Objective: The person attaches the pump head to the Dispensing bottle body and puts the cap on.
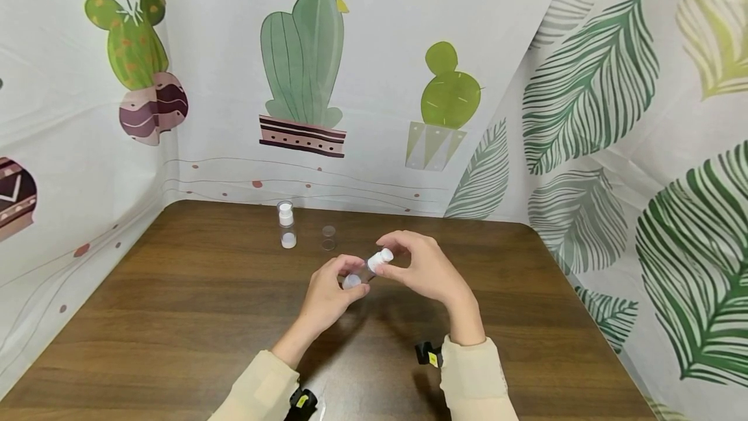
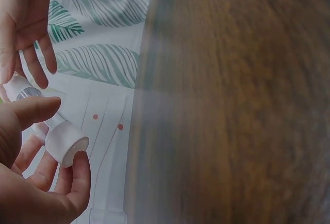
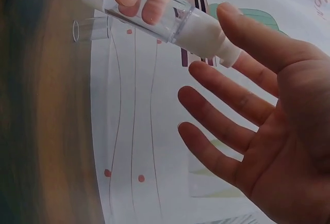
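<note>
A small clear pump bottle (image 1: 380, 260) with a white pump top and a white base is held tilted above the table by both hands. My left hand (image 1: 333, 288) grips its lower part; in the left wrist view, the fingers curl under the white base (image 2: 67, 142) and the thumb lies across the clear body. At the upper end, my right hand (image 1: 429, 268) pinches the white pump collar (image 3: 198, 30) between thumb and index finger. The other fingers of that hand are spread away from the bottle.
A second pump bottle (image 1: 287, 225), with a clear cover over its white top, stands upright at the back of the brown table (image 1: 222, 317). Right of it is a clear cap (image 1: 329, 238). A patterned cloth (image 1: 374, 83) hangs behind the table and along its sides.
</note>
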Motion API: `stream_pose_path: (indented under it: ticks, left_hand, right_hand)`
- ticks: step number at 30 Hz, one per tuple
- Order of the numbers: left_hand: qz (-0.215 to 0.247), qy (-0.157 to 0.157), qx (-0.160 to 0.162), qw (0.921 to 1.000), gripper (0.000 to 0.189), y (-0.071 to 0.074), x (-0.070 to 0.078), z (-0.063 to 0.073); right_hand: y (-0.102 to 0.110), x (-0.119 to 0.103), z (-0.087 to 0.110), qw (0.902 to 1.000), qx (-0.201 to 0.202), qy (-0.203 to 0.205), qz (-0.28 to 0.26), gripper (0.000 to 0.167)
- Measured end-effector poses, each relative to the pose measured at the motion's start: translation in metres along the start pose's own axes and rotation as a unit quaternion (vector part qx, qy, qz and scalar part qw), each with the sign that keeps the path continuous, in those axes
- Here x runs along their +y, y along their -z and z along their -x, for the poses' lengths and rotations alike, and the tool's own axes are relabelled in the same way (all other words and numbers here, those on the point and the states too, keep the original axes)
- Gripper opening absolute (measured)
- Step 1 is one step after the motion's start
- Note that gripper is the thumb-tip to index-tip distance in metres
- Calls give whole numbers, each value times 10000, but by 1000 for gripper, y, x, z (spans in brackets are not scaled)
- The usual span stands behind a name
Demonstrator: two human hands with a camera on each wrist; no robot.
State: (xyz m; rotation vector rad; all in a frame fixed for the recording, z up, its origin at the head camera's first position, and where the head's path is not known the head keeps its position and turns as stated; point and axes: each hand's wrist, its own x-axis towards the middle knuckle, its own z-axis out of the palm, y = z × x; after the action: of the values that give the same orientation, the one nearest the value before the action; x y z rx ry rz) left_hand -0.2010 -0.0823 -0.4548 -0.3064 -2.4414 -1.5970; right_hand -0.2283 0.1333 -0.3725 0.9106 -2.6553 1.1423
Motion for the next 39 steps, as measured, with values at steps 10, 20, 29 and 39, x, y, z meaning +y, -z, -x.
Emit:
stream_pose_path:
  ticks: [10,20,29,39]
  left_hand:
    - [-71,-83,28,9999,39,0,-2,0]
    - [-54,-54,14,10000,38,1,-1,0]
    - [5,-76,25,10000,37,0,-1,-1]
    - [-46,-35,4,10000,38,0,-1,0]
  right_hand:
    - [2,4,1,9997,-134,211,-41,40]
    - [0,3,0,9991,-308,246,-129,34]
    - [-2,4,-1,9990,-330,254,-131,25]
    - [-3,3,-1,9994,-267,233,-20,20]
